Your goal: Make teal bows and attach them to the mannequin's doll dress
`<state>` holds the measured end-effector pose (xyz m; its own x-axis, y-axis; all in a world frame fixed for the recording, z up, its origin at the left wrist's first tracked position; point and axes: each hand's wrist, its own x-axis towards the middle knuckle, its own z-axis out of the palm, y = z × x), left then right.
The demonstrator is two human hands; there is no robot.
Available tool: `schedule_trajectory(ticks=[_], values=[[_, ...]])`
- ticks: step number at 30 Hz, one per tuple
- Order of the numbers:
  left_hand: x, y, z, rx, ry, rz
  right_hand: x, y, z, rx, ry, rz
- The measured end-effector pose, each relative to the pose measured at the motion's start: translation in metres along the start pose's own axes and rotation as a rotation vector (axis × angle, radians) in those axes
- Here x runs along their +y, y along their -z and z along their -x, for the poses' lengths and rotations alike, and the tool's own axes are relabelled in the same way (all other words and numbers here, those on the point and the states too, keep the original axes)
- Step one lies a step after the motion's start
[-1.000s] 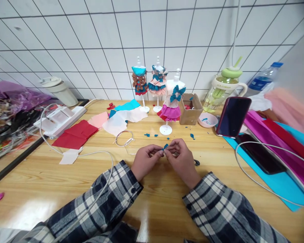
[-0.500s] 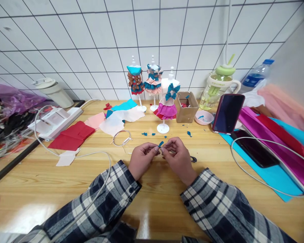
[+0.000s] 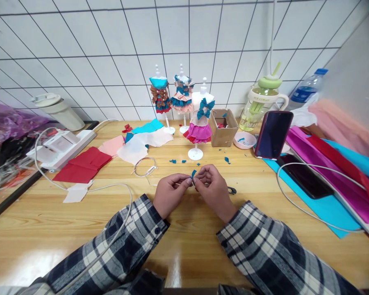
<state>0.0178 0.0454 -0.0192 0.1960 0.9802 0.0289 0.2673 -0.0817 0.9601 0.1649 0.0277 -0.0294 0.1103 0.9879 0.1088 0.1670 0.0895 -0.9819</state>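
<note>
A small strip of teal paper (image 3: 193,173) is pinched between both hands over the middle of the table. My left hand (image 3: 171,193) grips it from the left with thumb and forefinger. From the right, my right hand (image 3: 212,190) is closed on the same strip, its fingertips close to the left ones. Behind the hands stands a small white dress form (image 3: 199,123) with a teal bow and a magenta skirt. Teal scraps (image 3: 227,160) lie between it and the hands. Black scissors or a clip (image 3: 231,190) shows partly behind my right hand.
Two more dressed forms (image 3: 160,94) stand behind, beside a cardboard box (image 3: 224,133) and a pink dish (image 3: 244,140). Left are a power strip (image 3: 61,149), red paper (image 3: 83,164) and a wire loop (image 3: 145,167). Right are a propped phone (image 3: 273,134), a flat phone (image 3: 307,176) and coloured sheets.
The view has shifted slightly. The teal strip now stands more upright between the fingertips, and the hands are a little closer together.
</note>
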Motion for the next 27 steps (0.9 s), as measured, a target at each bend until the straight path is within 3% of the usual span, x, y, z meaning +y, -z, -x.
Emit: schedule_trajectory(ticks=[6, 10, 19, 27], values=[[0.0019, 0.0010, 0.0016, 0.034, -0.060, -0.092, -0.0002, 0.0015, 0.0022, 0.019, 0.047, 0.080], [-0.0001, 0.0037, -0.0017, 0.024, -0.016, 0.036, -0.0009, 0.0018, 0.0024, -0.004, 0.067, 0.079], [-0.0036, 0.0051, -0.0067, -0.036, 0.013, 0.053, -0.0005, 0.0044, -0.0026, -0.119, -0.057, -0.095], [0.0008, 0.0038, -0.0062, -0.082, -0.016, -0.030, 0.0035, 0.0067, -0.0060, -0.123, -0.115, -0.096]])
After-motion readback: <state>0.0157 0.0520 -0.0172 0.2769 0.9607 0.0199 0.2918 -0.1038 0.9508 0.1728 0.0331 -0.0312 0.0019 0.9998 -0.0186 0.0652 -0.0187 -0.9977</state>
